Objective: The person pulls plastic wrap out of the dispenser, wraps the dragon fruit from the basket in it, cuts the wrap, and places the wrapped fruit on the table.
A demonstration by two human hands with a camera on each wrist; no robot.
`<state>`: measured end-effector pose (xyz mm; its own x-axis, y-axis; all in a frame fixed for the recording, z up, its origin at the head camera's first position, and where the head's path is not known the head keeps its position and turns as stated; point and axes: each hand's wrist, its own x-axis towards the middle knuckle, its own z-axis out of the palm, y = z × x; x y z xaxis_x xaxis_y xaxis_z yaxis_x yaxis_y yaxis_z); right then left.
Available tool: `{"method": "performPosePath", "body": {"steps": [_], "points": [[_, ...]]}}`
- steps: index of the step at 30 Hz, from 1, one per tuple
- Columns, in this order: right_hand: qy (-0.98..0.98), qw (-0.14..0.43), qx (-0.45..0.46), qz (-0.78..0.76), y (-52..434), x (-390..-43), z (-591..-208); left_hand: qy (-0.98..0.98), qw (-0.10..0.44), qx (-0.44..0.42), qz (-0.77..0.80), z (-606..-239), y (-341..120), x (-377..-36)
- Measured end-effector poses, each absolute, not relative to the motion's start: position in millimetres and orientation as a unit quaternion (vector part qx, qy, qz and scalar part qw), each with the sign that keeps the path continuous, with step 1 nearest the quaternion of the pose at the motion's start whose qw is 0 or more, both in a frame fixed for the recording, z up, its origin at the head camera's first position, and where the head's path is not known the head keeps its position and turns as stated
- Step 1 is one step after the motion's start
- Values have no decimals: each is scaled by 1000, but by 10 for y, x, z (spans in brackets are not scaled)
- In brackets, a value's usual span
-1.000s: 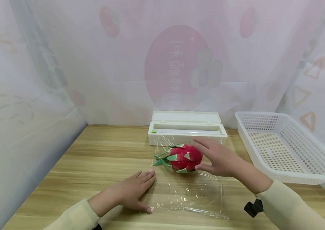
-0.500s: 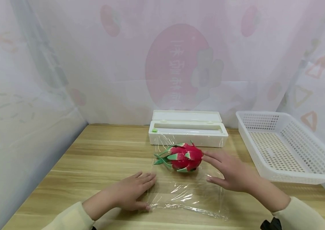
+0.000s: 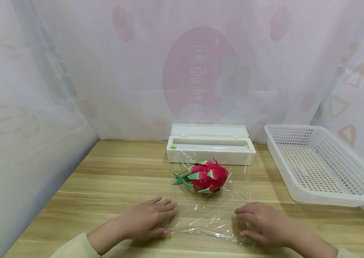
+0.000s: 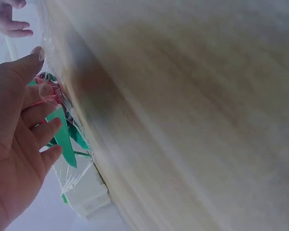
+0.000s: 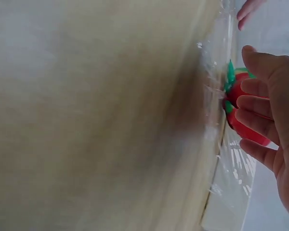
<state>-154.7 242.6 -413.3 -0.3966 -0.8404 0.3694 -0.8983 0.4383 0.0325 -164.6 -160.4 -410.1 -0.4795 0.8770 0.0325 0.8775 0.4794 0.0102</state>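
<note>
Right hand [image 3: 262, 222] off dragon fruit [image 3: 205, 176], now flat on cling film [image 3: 210, 218] near edge; left hand [image 3: 146, 220] flat too, gripping nothing. Film thin, clingy, tear-prone; pinch corners.

I see two bare hands, no rings or gloves: left hand [image 3: 146, 220] at 7 o'clock, right hand [image 3: 262, 224] at 5 o'clock. Cream long sleeves [image 3: 75, 247] cover both forearms to the wrists.

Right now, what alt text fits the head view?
Two hands, left hand and right hand, rest on the near corners of a cling film sheet with a dragon fruit on it. Behind stand a white dispenser and a basket.
</note>
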Motion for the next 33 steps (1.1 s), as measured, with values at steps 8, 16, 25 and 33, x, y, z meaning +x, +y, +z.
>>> {"method": "performPosePath", "body": {"steps": [8, 16, 25, 33], "points": [[-813, 166, 543, 129, 2507, -1396, -4272, -843, 20, -537, -34, -4138, -1614, -1630], [-809, 149, 549, 147, 2579, -1370, -4358, -837, 24, -546, -39, -4215, -1612, -1623], [-800, 168, 553, 161, 2588, -1387, -4413, -839, 18, -543, -39, -4225, -1618, -1594], [-790, 177, 563, 167, 2601, -1399, -4436, -833, 18, -553, -16, -4240, -1621, -1602]]}}
